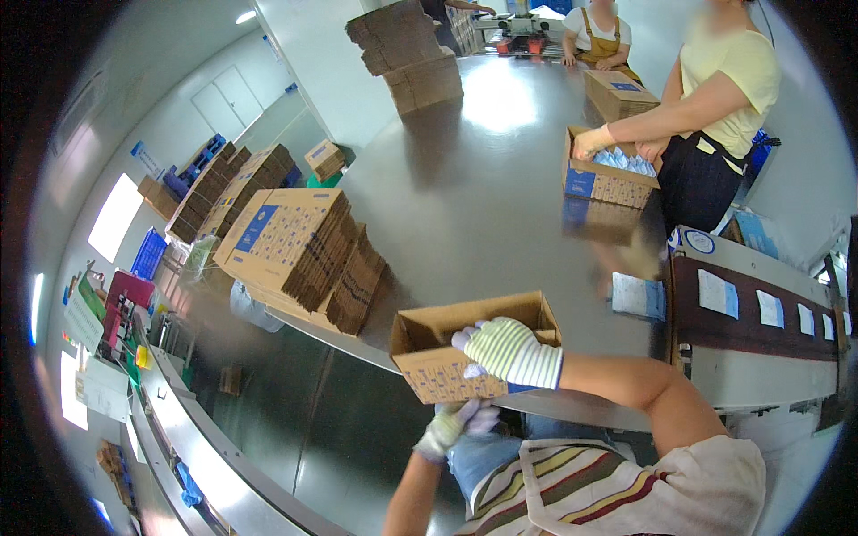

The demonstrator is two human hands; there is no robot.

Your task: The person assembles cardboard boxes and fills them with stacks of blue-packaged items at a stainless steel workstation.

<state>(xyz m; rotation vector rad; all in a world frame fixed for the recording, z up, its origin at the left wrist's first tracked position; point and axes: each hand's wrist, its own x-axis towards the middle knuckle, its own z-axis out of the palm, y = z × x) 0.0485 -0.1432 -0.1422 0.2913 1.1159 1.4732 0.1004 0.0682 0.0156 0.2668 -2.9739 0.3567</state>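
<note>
Closest to my camera I have a striped apron (pixel 576 482), soft cloth banded in olive, yellow and dark red. Beyond it spreads the worktop (pixel 500 232), smooth, glossy metal that mirrors the ceiling light. A conveyor belt (pixel 702 335), dark brown and matte, runs off to the right. At the worktop's left side I see a thick stack of flattened cartons (pixel 290 241), layered board with ridged edges.

The open carton (pixel 447 380), a rectangular brown box with printed sides, is at the worktop's near edge; its visible inner walls are bare board. I judge the step in hand to be steadying this opened carton, and the next move to call for an even hold that keeps its thin walls square. My right hand (pixel 514 348), in a knitted green-and-white striped glove, appears to grip the near wall at the rim. My left hand (pixel 454 427), also gloved, is just below the carton; I cannot tell whether it holds anything.

Smallest are the packets (pixel 719 295) on the belt, flat white rectangles with blue ends.
</note>
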